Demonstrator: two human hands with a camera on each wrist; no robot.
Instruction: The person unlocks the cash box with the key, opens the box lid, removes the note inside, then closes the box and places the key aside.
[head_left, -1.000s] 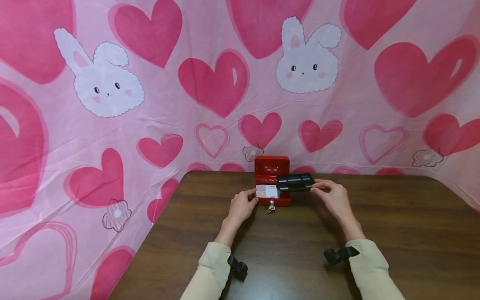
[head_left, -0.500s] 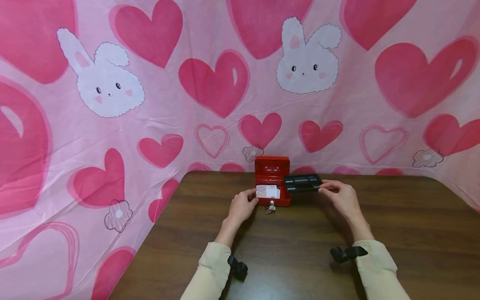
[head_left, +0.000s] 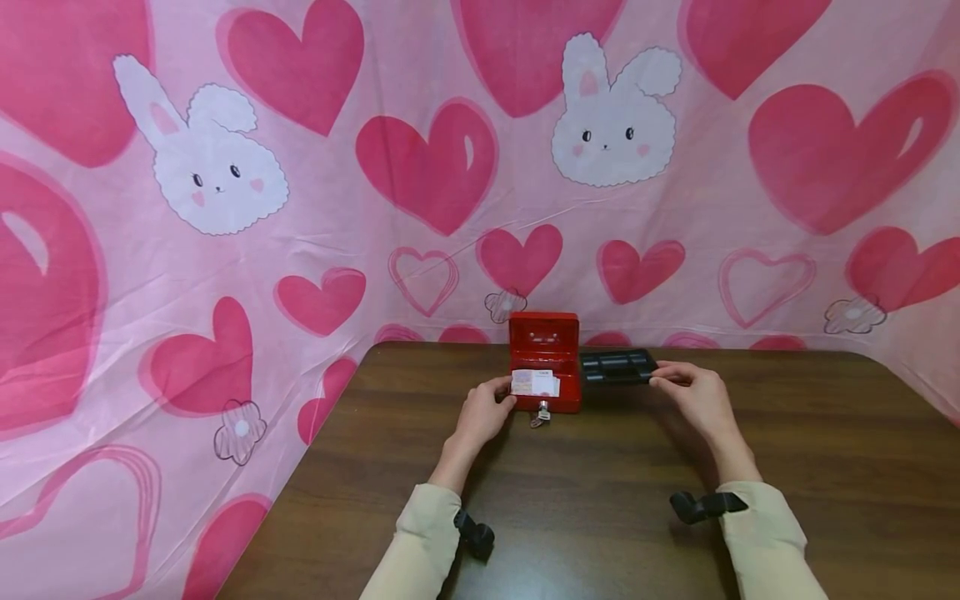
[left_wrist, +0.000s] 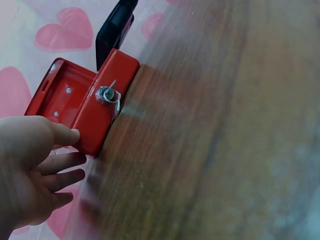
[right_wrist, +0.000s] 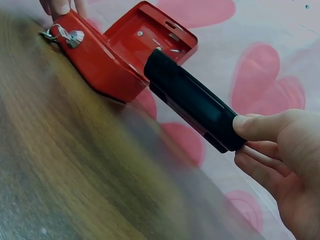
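A red cash box [head_left: 572,403] stands with its lid [head_left: 544,332] raised, and banknote-like papers [head_left: 535,382] lie inside it. A key [left_wrist: 110,92] sits in the front lock, with a ring hanging from it. My left hand [head_left: 482,414] holds the box's front left corner, thumb [left_wrist: 67,134] on the front; several fingers extend free in the left wrist view. To the right of the box, my right hand [head_left: 697,402] pinches the right end of a black compartment tray [head_left: 618,367]. In the right wrist view, the tray [right_wrist: 195,102] is seen edge-on, thumb above and fingers below.
All this is at the back of a brown wooden table [head_left: 585,517]. A pink cloth [head_left: 517,200] printed with hearts and rabbits hangs close behind the table's far edge. A black wrist camera [head_left: 476,533] is strapped to the left sleeve, another [head_left: 705,506] to the right.
My right hand has moved to the right with the black tray, from over the box to beside it. More of the papers inside now shows. The left hand stays at the box corner.
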